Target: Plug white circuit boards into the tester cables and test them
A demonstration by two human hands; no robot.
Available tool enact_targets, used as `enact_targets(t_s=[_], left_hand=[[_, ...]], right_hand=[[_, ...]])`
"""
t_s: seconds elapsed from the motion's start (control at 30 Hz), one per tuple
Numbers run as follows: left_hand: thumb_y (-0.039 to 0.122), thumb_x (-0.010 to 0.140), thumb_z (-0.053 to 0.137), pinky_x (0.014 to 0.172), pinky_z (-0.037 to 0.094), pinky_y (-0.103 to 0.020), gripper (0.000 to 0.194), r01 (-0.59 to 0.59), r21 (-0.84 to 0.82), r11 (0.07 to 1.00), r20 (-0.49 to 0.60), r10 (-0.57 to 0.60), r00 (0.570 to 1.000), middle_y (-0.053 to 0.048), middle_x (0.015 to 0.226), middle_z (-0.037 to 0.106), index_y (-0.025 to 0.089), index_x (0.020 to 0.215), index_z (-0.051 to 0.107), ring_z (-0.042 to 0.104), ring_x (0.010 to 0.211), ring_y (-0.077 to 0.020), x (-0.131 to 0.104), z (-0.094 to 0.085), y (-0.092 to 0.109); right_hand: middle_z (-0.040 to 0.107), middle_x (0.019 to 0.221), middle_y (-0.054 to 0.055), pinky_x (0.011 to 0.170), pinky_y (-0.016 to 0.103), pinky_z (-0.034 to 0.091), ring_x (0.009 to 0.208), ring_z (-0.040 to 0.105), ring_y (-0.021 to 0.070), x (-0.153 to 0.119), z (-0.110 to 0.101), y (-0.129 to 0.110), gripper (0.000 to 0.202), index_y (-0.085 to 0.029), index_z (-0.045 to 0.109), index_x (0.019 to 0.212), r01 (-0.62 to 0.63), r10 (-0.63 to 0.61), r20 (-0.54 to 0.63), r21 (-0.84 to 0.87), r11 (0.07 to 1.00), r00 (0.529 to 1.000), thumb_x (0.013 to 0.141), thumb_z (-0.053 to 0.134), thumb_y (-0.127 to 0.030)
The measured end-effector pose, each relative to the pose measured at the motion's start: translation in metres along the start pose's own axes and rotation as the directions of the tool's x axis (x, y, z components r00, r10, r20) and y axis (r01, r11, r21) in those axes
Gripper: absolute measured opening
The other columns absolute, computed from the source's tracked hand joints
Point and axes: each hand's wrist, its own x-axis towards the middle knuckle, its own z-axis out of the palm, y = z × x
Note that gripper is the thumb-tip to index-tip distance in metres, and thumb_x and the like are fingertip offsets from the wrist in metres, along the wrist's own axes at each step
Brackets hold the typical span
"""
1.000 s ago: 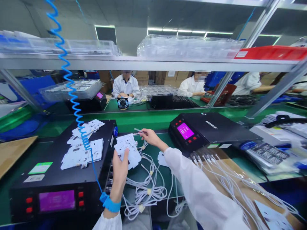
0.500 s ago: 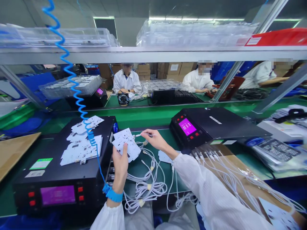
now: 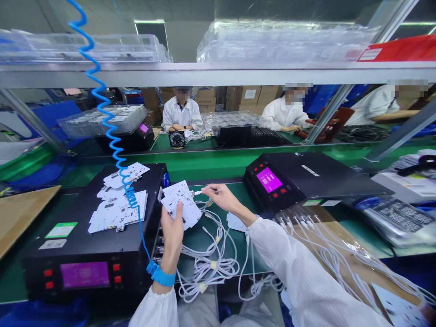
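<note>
A white circuit board (image 3: 182, 204) is gripped in my left hand (image 3: 172, 229), thumb on top and fingers underneath. My right hand (image 3: 221, 196) pinches the white plug of a cable (image 3: 197, 193) at the board's right edge; whether the plug is fully seated I cannot tell. A blue wrist strap (image 3: 162, 276) with a coiled cord circles my left wrist. Below the board lie bundled white cables (image 3: 213, 268). Another white board (image 3: 235, 221) rests on the green bench, partly behind my right forearm.
Several white boards (image 3: 117, 211) are stacked on the black tester (image 3: 86, 245) at left. A second black tester (image 3: 306, 175) with a lit screen stands at right, white cables (image 3: 323, 236) running from it. A shelf (image 3: 218, 72) spans overhead. Co-workers (image 3: 182, 113) sit across.
The whole view has shifted slightly. Both hands keep the same grip, with the cable plug still at the board's edge.
</note>
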Motion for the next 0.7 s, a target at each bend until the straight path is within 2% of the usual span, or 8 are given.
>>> enact_targets(t_s=[0.13,0.23,0.33,0.47,0.7], left_hand=[[0.052,0.087,0.081,0.113,0.053,-0.052,0.061,-0.01,0.019,1.0,0.004,0.01,1.0,-0.016,0.137,0.07,0.021,0.137,0.063,0.068,0.128,-0.0325,0.002,-0.003,-0.003],[0.052,0.088,0.08,0.113,0.053,-0.053,0.059,-0.015,0.039,0.999,0.02,0.014,1.0,-0.017,0.137,0.07,0.021,0.136,0.064,0.068,0.128,-0.0327,0.002,-0.005,-0.003],[0.05,0.089,0.078,0.112,0.053,-0.053,0.057,-0.023,0.049,0.999,0.031,0.022,0.999,-0.016,0.136,0.07,0.021,0.137,0.063,0.068,0.127,-0.0324,0.003,-0.005,-0.004],[0.047,0.09,0.078,0.111,0.054,-0.054,0.053,-0.005,0.084,0.996,0.062,0.0,0.998,-0.017,0.135,0.071,0.021,0.133,0.063,0.068,0.127,-0.0328,0.002,-0.005,-0.004],[0.039,0.086,0.084,0.114,0.053,-0.052,0.059,0.023,0.125,0.992,0.111,-0.037,0.993,-0.017,0.134,0.072,0.021,0.136,0.06,0.069,0.128,-0.0311,-0.003,-0.007,0.0]], right_hand=[[0.055,0.064,-0.001,0.054,0.025,0.033,0.059,0.045,0.0114,0.002,-0.004,0.002,0.058,-0.014,0.077,0.086,-0.002,0.004,0.046,-0.029,1.0,0.999,0.085,0.067,-0.071],[0.06,0.065,0.001,0.054,0.025,0.034,0.06,0.048,0.0119,0.003,-0.008,0.003,0.056,-0.013,0.079,0.087,-0.017,0.021,0.076,-0.051,0.999,0.997,0.085,0.069,-0.068],[0.056,0.064,-0.001,0.054,0.026,0.03,0.058,0.042,0.0108,0.003,-0.012,0.001,0.053,-0.014,0.08,0.086,-0.039,0.046,0.109,-0.064,0.997,0.993,0.085,0.069,-0.065],[0.045,0.062,-0.004,0.055,0.027,0.023,0.058,0.031,0.0095,0.001,-0.016,-0.003,0.047,-0.014,0.081,0.087,-0.047,0.059,0.15,-0.084,0.995,0.987,0.086,0.068,-0.06],[0.044,0.063,-0.005,0.057,0.027,0.023,0.06,0.032,0.0096,-0.001,-0.013,0.001,0.047,-0.014,0.079,0.088,-0.057,0.065,0.156,-0.058,0.997,0.986,0.084,0.068,-0.059]])
